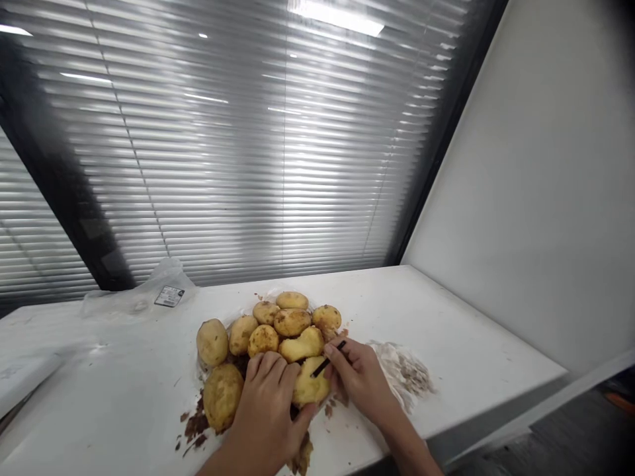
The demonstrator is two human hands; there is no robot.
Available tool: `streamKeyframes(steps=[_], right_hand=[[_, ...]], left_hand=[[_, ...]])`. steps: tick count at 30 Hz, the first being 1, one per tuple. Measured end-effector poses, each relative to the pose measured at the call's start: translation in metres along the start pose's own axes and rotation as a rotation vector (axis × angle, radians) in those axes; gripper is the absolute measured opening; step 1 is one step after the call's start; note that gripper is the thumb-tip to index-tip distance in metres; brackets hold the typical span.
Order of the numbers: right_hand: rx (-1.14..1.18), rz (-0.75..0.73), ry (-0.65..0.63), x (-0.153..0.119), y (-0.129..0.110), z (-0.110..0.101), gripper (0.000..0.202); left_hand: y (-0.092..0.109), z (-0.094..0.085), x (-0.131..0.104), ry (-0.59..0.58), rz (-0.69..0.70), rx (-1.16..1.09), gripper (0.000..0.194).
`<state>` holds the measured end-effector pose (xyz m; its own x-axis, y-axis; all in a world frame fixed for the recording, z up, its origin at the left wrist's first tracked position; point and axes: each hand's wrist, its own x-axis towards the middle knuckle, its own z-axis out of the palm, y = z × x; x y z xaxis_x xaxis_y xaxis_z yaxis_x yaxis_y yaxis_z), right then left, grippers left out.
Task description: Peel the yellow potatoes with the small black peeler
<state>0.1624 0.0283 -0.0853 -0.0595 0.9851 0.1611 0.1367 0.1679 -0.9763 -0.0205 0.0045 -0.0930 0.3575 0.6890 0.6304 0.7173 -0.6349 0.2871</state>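
My left hand (270, 403) is closed around the left side of a pale yellow peeled potato (310, 389), thumb along its near edge. A thin black stick-like tool (328, 360) sits pinched in my right hand (360, 377), its lower end against the top of that potato. I cannot make out what kind of tool it is. Just behind lies another peeled potato (302, 345) with a hollowed side. Beside my left hand rests a large potato (223, 396) with brownish patches. Several more potatoes (292, 322) are grouped at the back, some with skin left on.
Dark peelings (197, 423) are scattered at the left front of the white table (139, 390). A crumpled pale wrapping with brown scraps (407, 373) lies to the right. A clear plastic bag with a label (169, 296) sits at the back left, before window blinds (238, 165).
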Motion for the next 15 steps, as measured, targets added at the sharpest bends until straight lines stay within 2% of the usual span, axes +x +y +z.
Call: streamKeyframes(steps=[4, 9, 13, 15], right_hand=[[-0.056, -0.032, 0.137, -0.0003, -0.0005, 0.0022, 0.040], [0.005, 0.010, 0.018, -0.0005, 0.0005, 0.0048, 0.043], [-0.104, -0.046, 0.148, 0.0002, 0.0018, 0.0038, 0.042], [-0.114, -0.045, 0.159, 0.0004, 0.0018, 0.0023, 0.042]], left_hand=[[0.0000, 0.0013, -0.0005, -0.006, -0.003, 0.014, 0.026], [0.0000, 0.0017, -0.0006, -0.011, -0.018, 0.013, 0.025], [0.0005, 0.0007, -0.0002, -0.006, -0.013, 0.032, 0.024], [0.0009, -0.0001, 0.0000, -0.005, -0.013, 0.027, 0.024]])
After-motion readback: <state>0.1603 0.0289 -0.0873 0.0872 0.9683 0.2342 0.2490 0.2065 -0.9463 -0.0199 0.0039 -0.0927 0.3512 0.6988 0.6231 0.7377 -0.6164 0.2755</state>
